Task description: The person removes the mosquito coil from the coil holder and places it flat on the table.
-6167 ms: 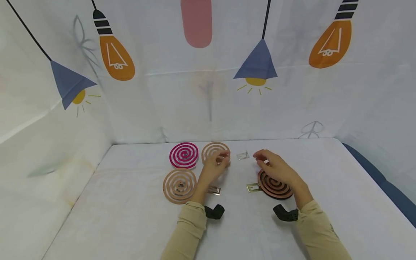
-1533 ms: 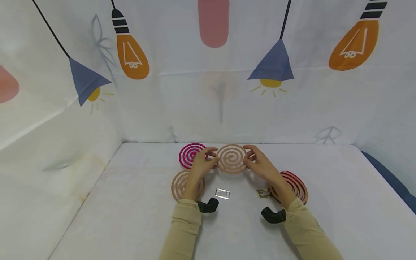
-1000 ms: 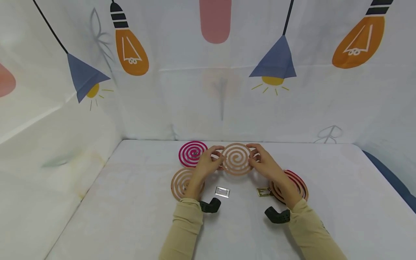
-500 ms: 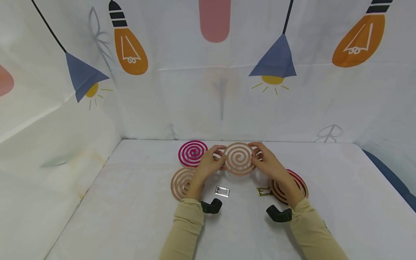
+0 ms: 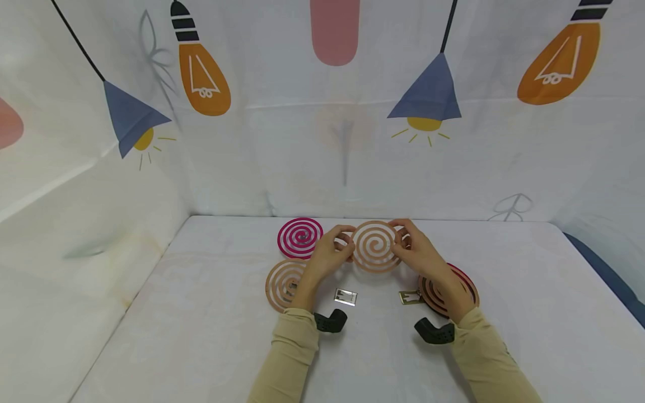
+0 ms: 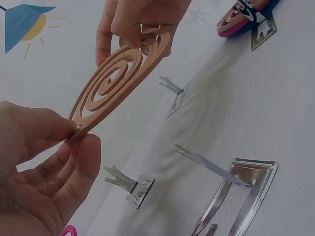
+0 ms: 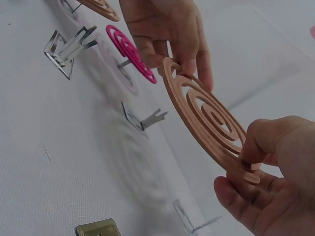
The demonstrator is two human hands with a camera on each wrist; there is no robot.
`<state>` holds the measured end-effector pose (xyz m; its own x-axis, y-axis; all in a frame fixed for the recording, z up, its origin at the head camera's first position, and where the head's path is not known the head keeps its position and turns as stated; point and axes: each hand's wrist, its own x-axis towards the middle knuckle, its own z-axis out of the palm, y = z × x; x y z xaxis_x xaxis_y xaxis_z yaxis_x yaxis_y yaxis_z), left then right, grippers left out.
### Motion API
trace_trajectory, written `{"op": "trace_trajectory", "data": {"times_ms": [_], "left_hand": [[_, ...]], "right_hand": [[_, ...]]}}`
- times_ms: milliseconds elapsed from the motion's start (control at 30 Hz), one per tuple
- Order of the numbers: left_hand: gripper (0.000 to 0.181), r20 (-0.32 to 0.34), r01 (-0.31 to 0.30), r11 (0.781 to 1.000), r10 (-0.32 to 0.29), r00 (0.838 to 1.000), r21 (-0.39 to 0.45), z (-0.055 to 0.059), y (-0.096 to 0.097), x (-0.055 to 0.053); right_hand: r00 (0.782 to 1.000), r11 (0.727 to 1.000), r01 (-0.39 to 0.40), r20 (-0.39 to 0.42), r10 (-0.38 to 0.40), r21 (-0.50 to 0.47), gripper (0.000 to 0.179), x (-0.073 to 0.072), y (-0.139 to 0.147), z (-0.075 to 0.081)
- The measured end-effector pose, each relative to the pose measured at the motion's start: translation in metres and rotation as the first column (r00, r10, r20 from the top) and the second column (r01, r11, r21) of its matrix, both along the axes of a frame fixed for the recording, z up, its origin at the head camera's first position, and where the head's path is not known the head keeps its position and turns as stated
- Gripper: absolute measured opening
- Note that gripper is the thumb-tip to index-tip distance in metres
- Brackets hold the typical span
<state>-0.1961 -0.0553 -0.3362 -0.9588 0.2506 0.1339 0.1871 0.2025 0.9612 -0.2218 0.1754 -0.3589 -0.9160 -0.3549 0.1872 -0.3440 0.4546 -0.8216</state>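
Observation:
A tan mosquito coil (image 5: 377, 242) is held up above the table, tilted. My left hand (image 5: 330, 254) pinches its left edge between thumb and fingers. On the opposite edge, my right hand (image 5: 417, 249) pinches it too, thumb on the near face in the right wrist view. Beneath the coil, its shadow falls on the table near small silver coil stands (image 6: 139, 191) with raised prongs. Another silver stand (image 5: 345, 296) lies closer to me. A magenta coil (image 5: 300, 238) and a second tan coil (image 5: 277, 286) sit at the left, partly covered by my left hand and arm.
At the right, a stack of brown, black and red coils (image 5: 471, 291) lies partly under my right forearm, with a gold stand (image 5: 410, 297) at its left edge. A white cloth (image 5: 201, 336) covers the table, and a printed curtain (image 5: 282, 157) stands behind it.
Earlier, my left hand was over the tan coil on the table and my right hand hovered above the stack. Both hands now hold that coil up, having shifted slightly right over the last second.

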Motion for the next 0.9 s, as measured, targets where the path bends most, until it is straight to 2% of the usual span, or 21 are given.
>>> {"op": "trace_trajectory", "data": {"times_ms": [167,300,400,467,700,900], "left_hand": [[0.037,0.003,0.003,1.0,-0.003,1.0,0.0,-0.002,0.001,-0.002],[0.038,0.001,0.002,1.0,-0.002,1.0,-0.001,-0.017,0.001,-0.011],[0.038,0.001,0.009,1.0,-0.009,1.0,-0.001,-0.029,0.002,-0.018],[0.038,-0.002,0.013,1.0,-0.013,1.0,-0.004,-0.032,0.003,-0.02],[0.036,-0.019,0.017,0.999,-0.018,1.0,-0.027,-0.032,0.009,-0.018],[0.037,-0.025,0.037,0.996,-0.039,0.999,-0.077,-0.031,0.015,-0.015]], "right_hand": [[0.998,0.999,-0.051,0.033,0.051,0.001,0.046,-0.002,0.005,0.0],[0.987,0.993,-0.121,0.105,0.121,-0.002,0.046,-0.004,0.014,0.002],[0.979,0.989,-0.143,0.146,0.145,-0.02,0.049,-0.004,0.02,0.003],[0.976,0.989,-0.147,0.156,0.151,-0.034,0.051,-0.004,0.022,0.005],[0.977,0.989,-0.14,0.156,0.145,-0.044,0.054,-0.005,0.028,0.008],[0.973,0.984,-0.171,0.148,0.178,-0.059,0.047,-0.003,0.037,0.006]]}}
